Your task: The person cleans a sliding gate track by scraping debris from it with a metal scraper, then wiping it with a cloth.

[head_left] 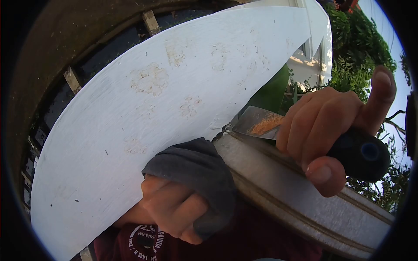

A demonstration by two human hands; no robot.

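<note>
My right hand (pixel 322 126) is wrapped round the black handle (pixel 361 156) of a scraper, its thumb and one finger standing out. The scraper's flat metal blade (pixel 257 122) has an orange-brown stain. Its tip is right at the edge of a large white panel (pixel 100 117), close to the end of a pale grooved beam (pixel 300 191). At the lower middle, my left hand (pixel 174 209) has its fingers closed on a dark grey cloth (pixel 191 165), which is bunched over the panel's near edge. Brownish stained patches and small dark specks mark the white surface.
Beyond the panel, dark ground with pale wooden slats (pixel 151 22) curves along the left and top. A green leaf (pixel 272 93) lies behind the blade. Trees (pixel 357 39) and sky fill the right side. My maroon shirt (pixel 261 243) is at the bottom.
</note>
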